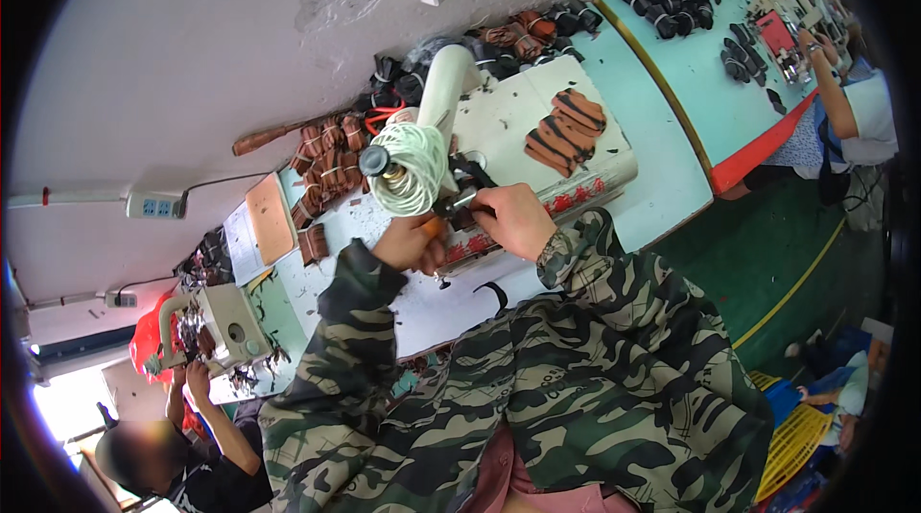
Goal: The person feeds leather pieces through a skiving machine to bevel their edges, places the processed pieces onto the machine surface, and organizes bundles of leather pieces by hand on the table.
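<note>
Both my hands are at the working head of a cream benchtop machine (614, 153), in the middle of the view. My left hand (408, 242) is closed beside the head, with a small orange patch at its fingers; what it grips is hidden. Across from it, my right hand (518, 220) has its fingers pinched together next to a small metal part (463, 200). Whatever lies between those fingertips is too small to make out. Brown strips with black edges (566, 134) lie side by side on the machine's flat top. A coil of white cord (408, 167) hangs on the machine's curved arm.
Tied bundles of brown strips (331, 163) sit left of the machine, near a tan board (271, 218). Black bundles (667, 0) lie on the far-right table. Other people work at similar machines (225, 321) on both sides. A yellow basket (794, 441) stands lower right.
</note>
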